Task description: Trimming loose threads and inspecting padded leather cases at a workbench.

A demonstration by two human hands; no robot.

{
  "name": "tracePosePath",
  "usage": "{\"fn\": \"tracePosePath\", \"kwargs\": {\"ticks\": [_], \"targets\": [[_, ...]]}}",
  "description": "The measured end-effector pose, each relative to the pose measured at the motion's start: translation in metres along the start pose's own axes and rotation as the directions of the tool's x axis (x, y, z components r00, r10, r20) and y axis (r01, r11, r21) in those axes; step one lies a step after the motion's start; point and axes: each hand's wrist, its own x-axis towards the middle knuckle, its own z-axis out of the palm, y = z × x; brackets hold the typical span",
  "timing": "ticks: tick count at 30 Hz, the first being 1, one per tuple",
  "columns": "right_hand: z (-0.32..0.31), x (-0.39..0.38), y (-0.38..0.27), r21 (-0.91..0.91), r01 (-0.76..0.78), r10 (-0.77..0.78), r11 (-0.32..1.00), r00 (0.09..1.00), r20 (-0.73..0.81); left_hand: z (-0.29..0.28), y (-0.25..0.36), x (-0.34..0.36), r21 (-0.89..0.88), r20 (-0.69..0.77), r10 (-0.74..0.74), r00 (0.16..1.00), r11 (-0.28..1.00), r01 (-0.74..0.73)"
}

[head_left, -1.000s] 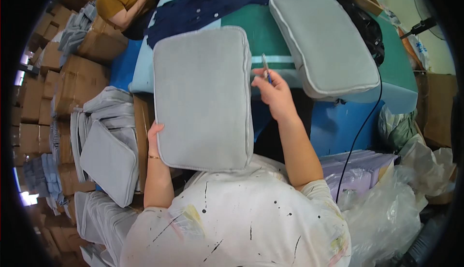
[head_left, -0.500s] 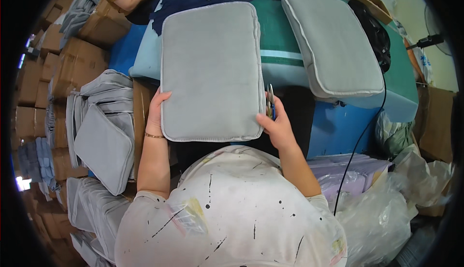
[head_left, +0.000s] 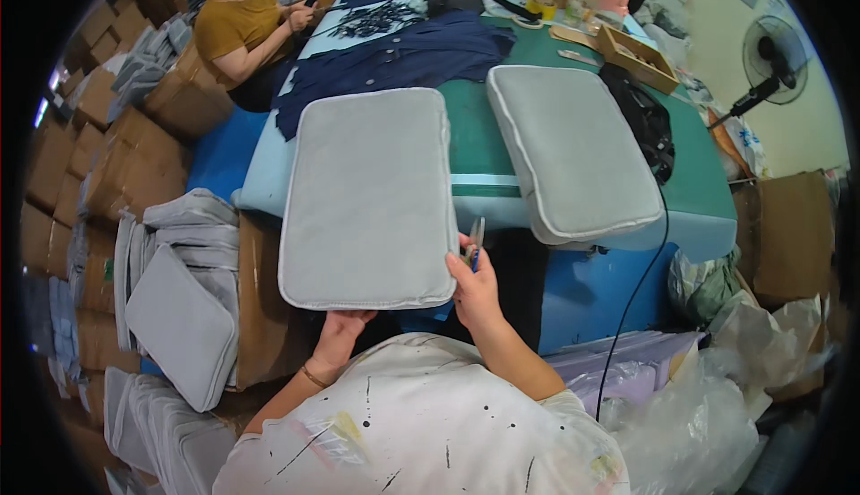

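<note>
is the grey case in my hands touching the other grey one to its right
Apart: the head view plainly shows a gap, with green tabletop visible between the held grey case and the right-hand grey case.

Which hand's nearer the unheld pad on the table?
Right. Right hand is at the right edge of the held pad, left of the table pad; left hand, farther left, is at the held pad's lower edge.

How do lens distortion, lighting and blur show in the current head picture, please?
Head view: corners go black, and cartons near the left rim look tilted; head view: pale glints on the clear plastic, even light on the held grey case; head view: the upper-left co-worker is blurred around the head.
</note>
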Motion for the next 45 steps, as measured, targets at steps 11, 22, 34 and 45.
{"fn": "tracePosePath", "kwargs": {"ticks": [11,22,34,45], "targets": [[-0.04,-0.021,-0.069,-0.46,0.68,-0.732,0.571,0.675,0.089,0.176,0.121,0.097,0.267,-0.012,0.688,0.726,0.702,-0.661],[-0.107,-0.008,-0.165,-0.598,0.629,-0.866,0.496,0.404,-0.293,0.293,0.05,0.177,0.597,0.675,0.624,0.393,-0.15,-0.788],[-0.111,0.074,-0.259,-0.951,0.219,-0.718,0.219,0.696,-0.005,0.249,0.046,0.201,0.115,0.204,0.19,0.96,0.97,-0.216],[-0.18,0.037,-0.262,-0.948,0.147,-0.864,0.281,0.468,-0.184,0.271,0.008,0.184,0.669,0.288,0.183,0.94,0.664,-0.334]]}}
